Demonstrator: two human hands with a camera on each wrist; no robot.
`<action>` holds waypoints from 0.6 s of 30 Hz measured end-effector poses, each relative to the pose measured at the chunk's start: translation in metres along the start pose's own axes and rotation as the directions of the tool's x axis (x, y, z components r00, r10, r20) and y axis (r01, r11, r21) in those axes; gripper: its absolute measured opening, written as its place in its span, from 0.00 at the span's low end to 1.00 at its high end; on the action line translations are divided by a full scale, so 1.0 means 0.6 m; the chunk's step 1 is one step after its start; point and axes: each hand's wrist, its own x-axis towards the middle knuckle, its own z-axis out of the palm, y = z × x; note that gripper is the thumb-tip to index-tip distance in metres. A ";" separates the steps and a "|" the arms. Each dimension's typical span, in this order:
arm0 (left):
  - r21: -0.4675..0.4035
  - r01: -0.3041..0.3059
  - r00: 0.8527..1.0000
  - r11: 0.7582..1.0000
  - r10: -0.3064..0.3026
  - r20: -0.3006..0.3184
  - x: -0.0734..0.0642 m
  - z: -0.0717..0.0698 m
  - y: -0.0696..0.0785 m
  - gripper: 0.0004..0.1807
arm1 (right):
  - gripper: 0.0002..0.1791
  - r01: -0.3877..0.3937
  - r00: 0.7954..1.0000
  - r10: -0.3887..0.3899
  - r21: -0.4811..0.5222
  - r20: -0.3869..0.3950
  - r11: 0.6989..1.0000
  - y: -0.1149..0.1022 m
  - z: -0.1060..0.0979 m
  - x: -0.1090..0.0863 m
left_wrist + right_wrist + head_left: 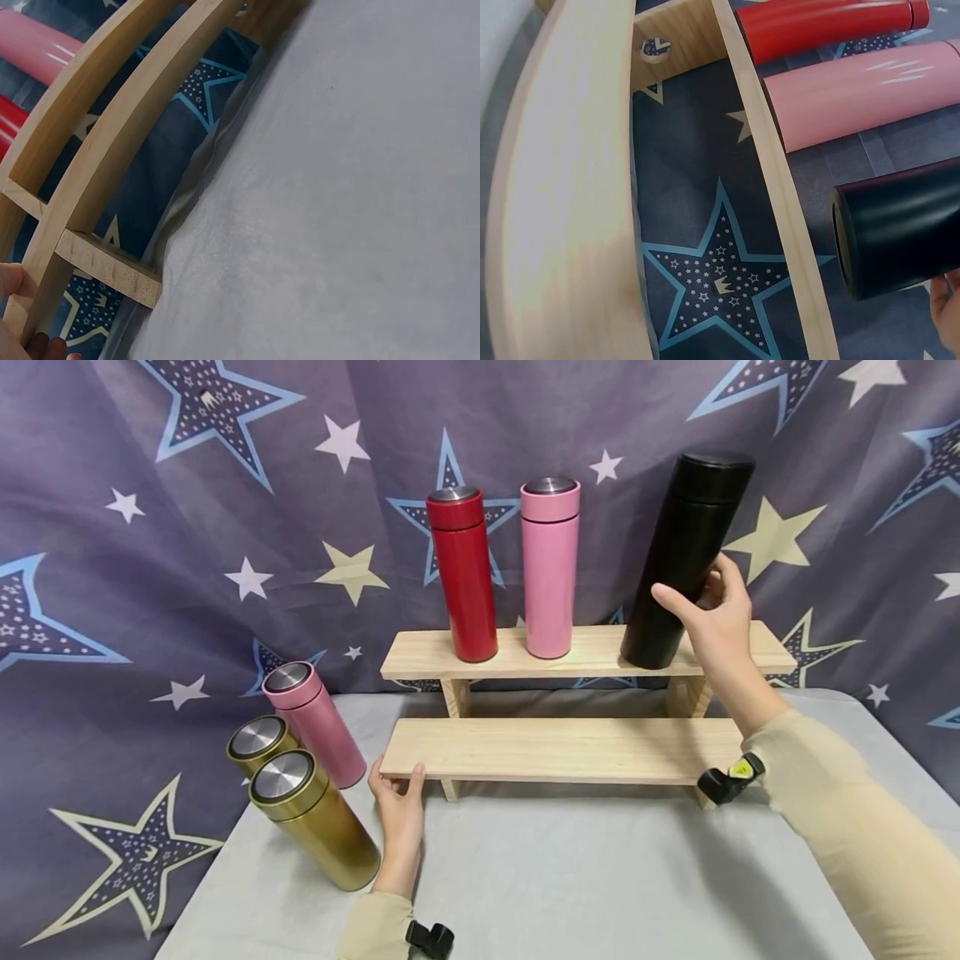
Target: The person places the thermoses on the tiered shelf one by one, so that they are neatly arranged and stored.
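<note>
My right hand (723,610) grips a black thermos bottle (686,543), which leans to the right over the right part of the two-tier wooden shelf (525,747). In the right wrist view the base of the black bottle (900,229) shows apart from the upper board's edge. My left hand (399,814) pinches the left end of the lower board; in the left wrist view its thumb and fingertips lie on opposite sides of the wood. On the upper board a red thermos bottle (467,581) and a pink thermos bottle (550,577) stand upright.
Left of the shelf, another pink bottle (315,722) and two gold bottles, one in front (322,827) and one behind (258,739), stand close together on the grey-covered table (570,877). A star-patterned curtain (187,552) hangs behind.
</note>
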 end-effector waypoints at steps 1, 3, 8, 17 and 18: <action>0.003 -0.005 1.000 1.000 0.005 -0.002 0.000 0.000 0.000 0.37 | 0.38 -0.001 1.000 0.001 -0.013 -0.004 1.000 0.001 0.004 0.003; 0.008 -0.006 1.000 1.000 0.006 -0.006 -0.001 -0.001 -0.001 0.37 | 0.38 -0.006 1.000 0.006 -0.022 -0.021 1.000 0.005 0.011 0.009; -0.001 -0.002 1.000 1.000 0.002 -0.005 0.000 -0.003 -0.003 0.37 | 0.39 0.019 0.998 -0.020 -0.035 -0.053 0.999 0.015 0.032 0.024; 0.004 0.003 1.000 1.000 -0.003 -0.004 0.002 -0.003 -0.004 0.37 | 0.40 0.023 1.000 -0.024 -0.033 -0.020 0.999 0.019 0.059 0.031; 0.002 0.003 1.000 1.000 -0.003 -0.003 0.002 -0.003 -0.004 0.37 | 0.40 0.023 1.000 -0.024 -0.033 -0.018 0.999 0.018 0.062 0.031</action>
